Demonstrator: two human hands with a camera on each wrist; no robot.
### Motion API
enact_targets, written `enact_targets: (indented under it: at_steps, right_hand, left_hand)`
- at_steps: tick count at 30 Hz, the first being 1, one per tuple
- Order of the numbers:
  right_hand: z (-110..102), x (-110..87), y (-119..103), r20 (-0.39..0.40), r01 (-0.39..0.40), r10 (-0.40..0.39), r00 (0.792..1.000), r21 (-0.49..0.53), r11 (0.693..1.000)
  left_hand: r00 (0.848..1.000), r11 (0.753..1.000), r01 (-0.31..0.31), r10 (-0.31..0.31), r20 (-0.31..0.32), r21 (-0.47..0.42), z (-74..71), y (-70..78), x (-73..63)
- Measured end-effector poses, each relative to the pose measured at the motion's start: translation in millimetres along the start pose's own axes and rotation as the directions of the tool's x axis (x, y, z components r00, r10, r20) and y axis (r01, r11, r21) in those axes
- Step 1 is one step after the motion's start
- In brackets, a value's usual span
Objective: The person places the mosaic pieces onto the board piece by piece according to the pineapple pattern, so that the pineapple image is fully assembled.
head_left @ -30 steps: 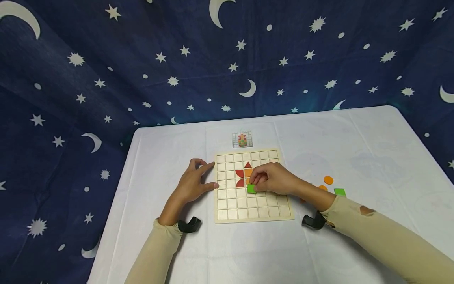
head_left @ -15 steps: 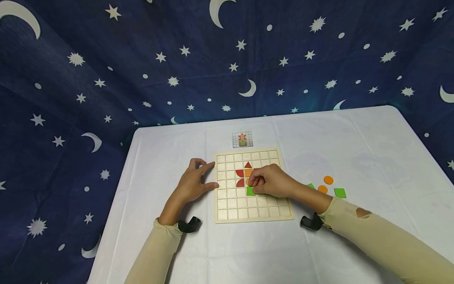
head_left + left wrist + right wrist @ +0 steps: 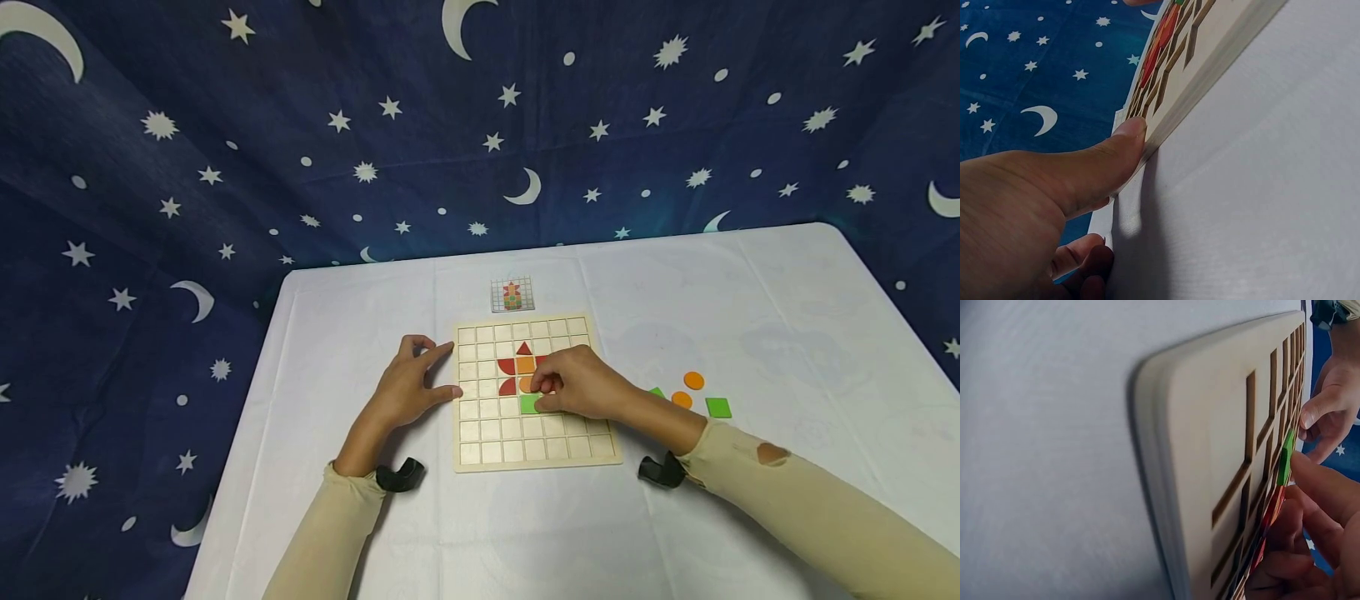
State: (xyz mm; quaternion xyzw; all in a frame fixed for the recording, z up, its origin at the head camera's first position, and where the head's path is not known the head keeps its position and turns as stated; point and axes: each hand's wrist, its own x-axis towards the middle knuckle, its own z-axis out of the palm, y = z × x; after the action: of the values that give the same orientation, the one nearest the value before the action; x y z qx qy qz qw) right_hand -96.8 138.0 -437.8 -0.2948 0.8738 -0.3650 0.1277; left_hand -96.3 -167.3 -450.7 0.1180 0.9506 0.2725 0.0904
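A wooden grid board [image 3: 502, 450] lies on the table. In its upper middle sit a red triangle [image 3: 524, 349], red quarter-round tiles [image 3: 507, 387], an orange square [image 3: 525, 365] and a partly covered orange circle [image 3: 525, 384]. My right hand [image 3: 581, 382] has its thumb on a green square tile [image 3: 1286, 457] in the grid, with its fingers bent close by; the tile's right side is hidden in the head view. My left hand [image 3: 405, 383] rests at the board's left edge, thumb and index finger extended against it, as the left wrist view [image 3: 1104, 165] also shows.
A small pattern card [image 3: 512, 294] lies beyond the board. Right of the board are loose orange circles [image 3: 693, 381] and green squares [image 3: 718, 407], one partly behind the right forearm. A dark star-patterned cloth [image 3: 420, 125] hangs behind the white table [image 3: 750, 317].
The green square tile has come down from a tilted hold to lie flat in a grid cell below the orange circle. My right hand has shifted slightly toward me; my left hand stays put.
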Motion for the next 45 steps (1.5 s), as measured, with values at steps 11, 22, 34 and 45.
enact_targets:
  at_steps: [11, 22, 34, 45]
  right_hand:
    - [0, -2.6, -1, 0.036, 0.013, -0.011, 0.999, -0.043, 0.999]
    - [-1, -4.8, 1, 0.016, 0.03, -0.029, 0.999, -0.051, 0.998]
    - [-30, -22.6, 13, -0.018, -0.024, 0.023, 1.0, -0.039, 0.999]
    - [-70, -54.3, 43, -0.041, -0.095, 0.092, 0.995, -0.076, 0.993]
  left_hand:
    - [1.0, 1.0, -0.001, 0.001, -0.006, 0.004, 0.5, 0.3, -0.6]
    - [1.0, 1.0, -0.01, 0.01, -0.007, 0.003, 0.3, 0.0, -0.8]
    - [1.0, 1.0, -0.009, 0.009, -0.002, 0.0, 0.8, 0.7, -0.4]
    - [1.0, 1.0, -0.016, 0.016, -0.008, -0.004, 0.8, -0.5, 0.0]
